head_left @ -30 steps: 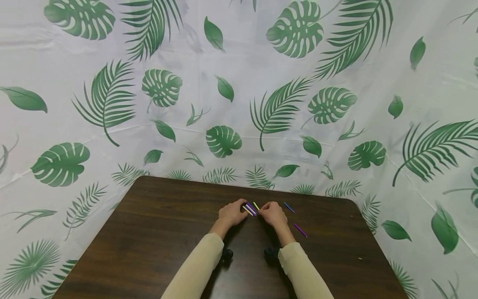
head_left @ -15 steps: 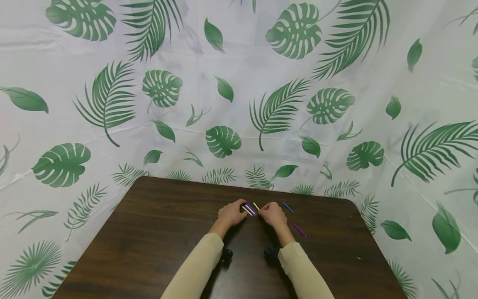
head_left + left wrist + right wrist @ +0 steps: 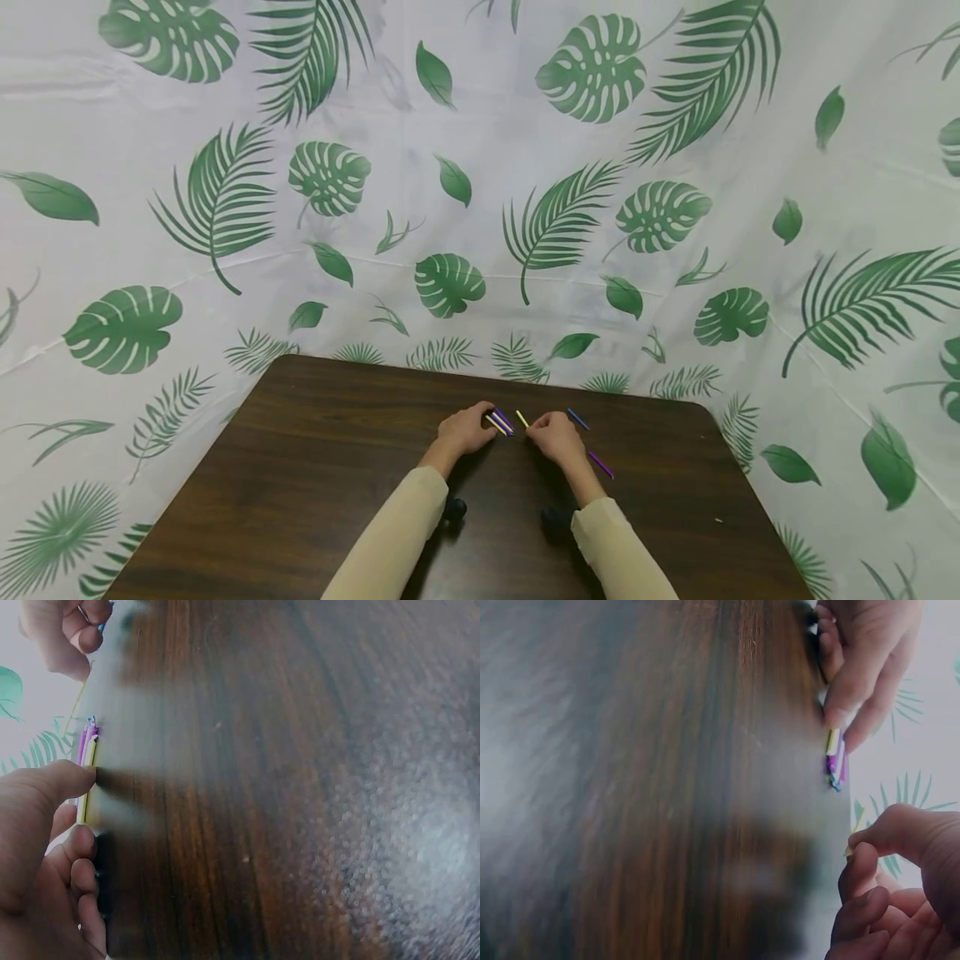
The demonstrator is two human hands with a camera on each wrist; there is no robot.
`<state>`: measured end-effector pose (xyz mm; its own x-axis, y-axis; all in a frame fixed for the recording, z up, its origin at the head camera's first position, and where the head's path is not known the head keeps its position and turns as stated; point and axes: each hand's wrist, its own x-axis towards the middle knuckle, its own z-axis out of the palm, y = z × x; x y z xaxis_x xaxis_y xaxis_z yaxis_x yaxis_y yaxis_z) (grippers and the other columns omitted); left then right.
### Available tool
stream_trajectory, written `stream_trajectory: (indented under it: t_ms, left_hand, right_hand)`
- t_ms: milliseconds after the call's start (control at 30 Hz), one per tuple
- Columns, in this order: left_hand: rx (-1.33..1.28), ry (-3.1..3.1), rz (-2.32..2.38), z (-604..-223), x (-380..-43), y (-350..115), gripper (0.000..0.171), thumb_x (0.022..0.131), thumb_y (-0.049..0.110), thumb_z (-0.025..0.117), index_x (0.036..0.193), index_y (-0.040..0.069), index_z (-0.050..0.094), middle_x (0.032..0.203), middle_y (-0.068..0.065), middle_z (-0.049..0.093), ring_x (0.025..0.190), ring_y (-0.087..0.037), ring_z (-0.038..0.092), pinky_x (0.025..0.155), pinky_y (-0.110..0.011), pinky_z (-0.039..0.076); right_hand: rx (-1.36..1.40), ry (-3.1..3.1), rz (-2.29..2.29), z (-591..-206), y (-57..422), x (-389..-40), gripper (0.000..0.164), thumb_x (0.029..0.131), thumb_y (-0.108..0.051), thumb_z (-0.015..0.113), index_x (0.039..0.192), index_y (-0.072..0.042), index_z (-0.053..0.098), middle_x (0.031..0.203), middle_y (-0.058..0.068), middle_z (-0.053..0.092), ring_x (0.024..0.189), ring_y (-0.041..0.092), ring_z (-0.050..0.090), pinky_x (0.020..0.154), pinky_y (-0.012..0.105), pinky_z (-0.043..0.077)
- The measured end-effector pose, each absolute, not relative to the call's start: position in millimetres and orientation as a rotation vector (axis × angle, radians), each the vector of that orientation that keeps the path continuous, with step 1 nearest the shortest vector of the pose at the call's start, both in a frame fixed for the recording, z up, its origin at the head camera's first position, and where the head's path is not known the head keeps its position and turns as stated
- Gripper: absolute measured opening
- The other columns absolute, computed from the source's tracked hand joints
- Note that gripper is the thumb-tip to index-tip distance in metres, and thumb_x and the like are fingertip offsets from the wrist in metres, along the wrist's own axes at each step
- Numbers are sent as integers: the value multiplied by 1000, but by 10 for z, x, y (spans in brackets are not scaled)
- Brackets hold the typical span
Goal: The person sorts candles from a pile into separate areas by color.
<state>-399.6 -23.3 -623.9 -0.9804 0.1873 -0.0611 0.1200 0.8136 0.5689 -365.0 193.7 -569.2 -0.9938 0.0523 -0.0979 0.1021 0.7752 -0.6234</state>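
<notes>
My left hand [image 3: 462,429] holds a small bundle of thin coloured sticks [image 3: 502,422], purple, yellow and white, lying slanted over the table. In the left wrist view its thumb presses on a yellow stick [image 3: 91,754] at the bundle's near side. Just to the right, my right hand [image 3: 557,437] pinches the near end of a single yellow stick [image 3: 522,418] between thumb and index finger, a small gap away from the bundle. The right wrist view shows that pinch, with the other fingers curled [image 3: 861,911], and the bundle's purple and yellow ends beyond.
On the dark wooden table [image 3: 322,467], a blue stick [image 3: 578,419] lies beyond the right hand and a purple stick [image 3: 601,465] to its right. A tiny yellowish bit [image 3: 718,521] lies farther right. A leaf-patterned cloth [image 3: 480,208] hangs behind the table.
My right hand has shifted slightly right and nearer, drawing the yellow stick a little away from the bundle. The left hand has stayed nearly still on the bundle.
</notes>
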Motion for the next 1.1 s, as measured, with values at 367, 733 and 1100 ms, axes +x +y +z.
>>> stream_trajectory:
  t_ms: [367, 733, 1100]
  left_hand:
    - [248, 2880, 893, -6201, -4000, -236, 57, 101, 46, 68, 156, 32, 55, 146, -9, 70, 124, -37, 70, 96, -61, 53]
    - [268, 2870, 910, -6184, -3980, -241, 57, 101, 44, 67, 155, 30, 56, 145, -9, 70, 123, -38, 70, 97, -61, 53]
    - [282, 2861, 887, -6103, -3970, -254, 57, 100, 40, 68, 154, 27, 57, 140, -11, 73, 114, -35, 72, 88, -57, 54]
  right_hand:
    - [84, 2877, -942, -5498, 2059, -3431, 17, 97, -28, 75, 94, -11, 79, 86, 2, 74, 75, 20, 63, 65, 36, 47]
    - [73, 2851, -871, -5492, 2182, -3263, 18, 97, -29, 76, 92, -12, 75, 81, 1, 72, 73, 19, 62, 65, 36, 45]
    - [68, 2830, -821, -5549, 2255, -3136, 18, 96, -28, 77, 87, -13, 73, 78, 0, 71, 72, 19, 61, 65, 36, 44]
